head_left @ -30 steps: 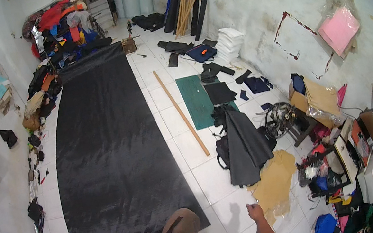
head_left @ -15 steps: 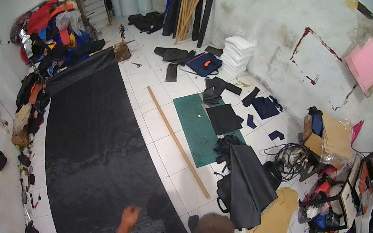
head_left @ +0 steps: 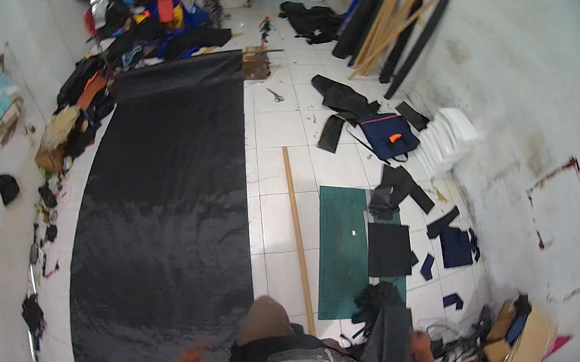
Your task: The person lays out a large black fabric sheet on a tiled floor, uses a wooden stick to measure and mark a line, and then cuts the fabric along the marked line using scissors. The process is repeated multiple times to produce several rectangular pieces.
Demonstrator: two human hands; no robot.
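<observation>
A long sheet of black fabric (head_left: 163,202) lies spread along the left of the tiled floor, its far end folded over. Low over its near part is my left hand (head_left: 191,360), smeared by motion, so its fingers cannot be made out. My right hand (head_left: 420,345) is at the lower right, close beside a draped piece of black material (head_left: 390,341). Its fingers are blurred too, and whether it touches the material is unclear. To the right of the sheet lie a long wooden stick (head_left: 299,241) and a green cutting mat (head_left: 340,249), partly covered by a black square piece (head_left: 389,249).
Scissors (head_left: 276,95) lie on the floor farther off. A navy bag (head_left: 388,135) rests by a white stack (head_left: 447,135). Rolls and wooden poles (head_left: 386,19) lean on the right wall. Heaped fabrics (head_left: 149,28) fill the far left. Cardboard (head_left: 527,337) stands lower right.
The view has turned and shifted, so the floor items appear farther right or lower. My left hand sits lower and nearer my body. My right hand has come into view.
</observation>
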